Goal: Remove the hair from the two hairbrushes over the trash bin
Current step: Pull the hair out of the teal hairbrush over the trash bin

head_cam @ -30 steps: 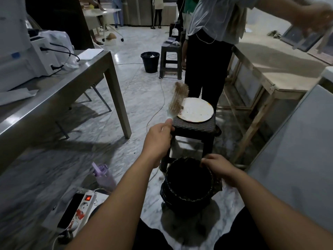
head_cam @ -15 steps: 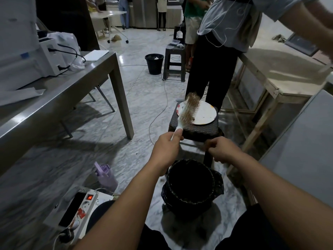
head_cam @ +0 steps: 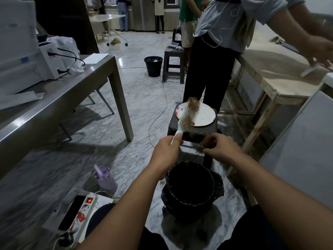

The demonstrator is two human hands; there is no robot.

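My left hand [head_cam: 166,151] grips the pale handle of a hairbrush [head_cam: 190,115] whose bristles are matted with light brown hair. The brush points up and away, in front of a dark stool [head_cam: 194,131] that carries a white plate [head_cam: 205,116]. My right hand [head_cam: 222,147] hovers just right of the brush handle, fingers curled and blurred; whether it holds any hair cannot be made out. A black trash bin [head_cam: 191,188] lined with a black bag stands on the floor below both hands. A second hairbrush is not visible.
A metal table [head_cam: 75,91] with a printer stands at the left. A person [head_cam: 214,51] stands just behind the stool. A wooden bench [head_cam: 266,82] is at the right. A purple bottle [head_cam: 106,179] and a power strip [head_cam: 79,212] lie near my left knee.
My right hand rose from the bin's rim toward the brush handle. My left hand brought the brush in closer, in front of the plate.
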